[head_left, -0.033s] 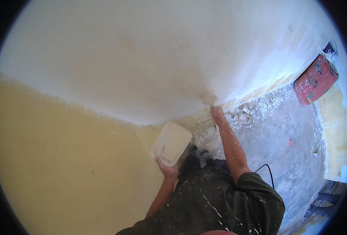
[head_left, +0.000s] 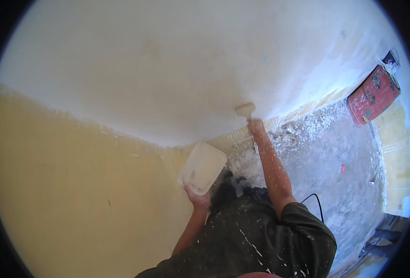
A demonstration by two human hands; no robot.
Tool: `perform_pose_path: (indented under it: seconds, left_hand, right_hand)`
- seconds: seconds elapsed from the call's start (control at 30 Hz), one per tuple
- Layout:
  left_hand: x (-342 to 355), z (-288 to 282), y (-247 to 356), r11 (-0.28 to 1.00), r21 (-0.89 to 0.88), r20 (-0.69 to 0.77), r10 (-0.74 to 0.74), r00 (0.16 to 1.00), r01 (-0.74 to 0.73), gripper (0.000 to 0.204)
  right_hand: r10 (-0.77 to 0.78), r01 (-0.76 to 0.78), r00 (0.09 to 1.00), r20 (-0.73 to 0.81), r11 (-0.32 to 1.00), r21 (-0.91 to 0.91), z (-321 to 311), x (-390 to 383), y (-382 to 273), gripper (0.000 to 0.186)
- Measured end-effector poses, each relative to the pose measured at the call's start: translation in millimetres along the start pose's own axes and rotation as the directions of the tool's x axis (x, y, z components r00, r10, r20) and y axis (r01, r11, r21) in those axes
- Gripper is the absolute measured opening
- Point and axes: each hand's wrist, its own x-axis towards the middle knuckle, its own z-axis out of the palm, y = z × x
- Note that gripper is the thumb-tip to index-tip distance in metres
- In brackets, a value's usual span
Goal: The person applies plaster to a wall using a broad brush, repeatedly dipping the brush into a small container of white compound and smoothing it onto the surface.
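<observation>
My right hand (head_left: 255, 125) is closed round the handle of a wide, flat paintbrush (head_left: 245, 109). The pale head of the brush is against or very near the whitened wall (head_left: 177, 78); exactly which I cannot tell. Lower down, my left hand (head_left: 198, 199) grips one end of a white rectangular plastic tub (head_left: 204, 166). The tub is tilted with its open side up, and pale, smeared paint shows inside it. Only part of the fingers shows on either hand.
Bare yellow wall (head_left: 66, 185) fills the left side. A red barrel (head_left: 374, 95) with worn patches stands far right, a dark bucket (head_left: 391, 60) behind it. The grey floor (head_left: 307, 167) is spattered white and bears a small red object (head_left: 343, 168).
My right hand and the paintbrush have shifted a little upward along the wall, and the brush head looks sharper now. The left hand and the tub have hardly moved.
</observation>
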Motion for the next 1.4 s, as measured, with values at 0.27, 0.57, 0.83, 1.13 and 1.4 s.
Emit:
perform_pose_path:
  seconds: [0.27, 0.57, 0.83, 1.13, 1.4]
  left_hand:
    - [3.2, 10.4, -6.8, 0.997, -0.067, -0.017, 0.047, 0.999, -0.048, 0.053]
    - [1.8, -2.6, -17.2, 0.974, -0.226, -0.028, 0.01, 1.0, -0.016, 0.052]
    - [2.5, -9.1, -11.6, 0.98, -0.19, -0.142, 0.026, 0.99, -0.053, 0.051]
    - [-7.3, -6.5, -2.8, 0.974, -0.195, -0.19, 0.081, 0.978, -0.118, 0.051]
    - [-17.8, -15.3, 2.3, 0.974, -0.202, -0.221, 0.055, 0.974, -0.101, 0.051]
  right_hand:
    - [-0.281, 0.27, 0.959, 0.02, 0.936, 0.226, 53.8, -129.0, -262.7, 0.04]
    - [-0.685, 0.579, 0.702, 0.194, 0.39, -0.716, 34.5, -10.4, 93.3, 0.03]
    - [-0.122, 0.228, 0.96, 0.253, 0.863, -0.45, 57.0, -18.9, 74.5, 0.033]
    - [-0.324, 0.295, 0.941, 0.093, 0.926, 0.237, 127.8, -131.8, -239.2, 0.029]
    - [-0.615, 0.699, 0.713, 0.337, 0.587, -0.407, 107.9, -43.1, 14.9, 0.048]
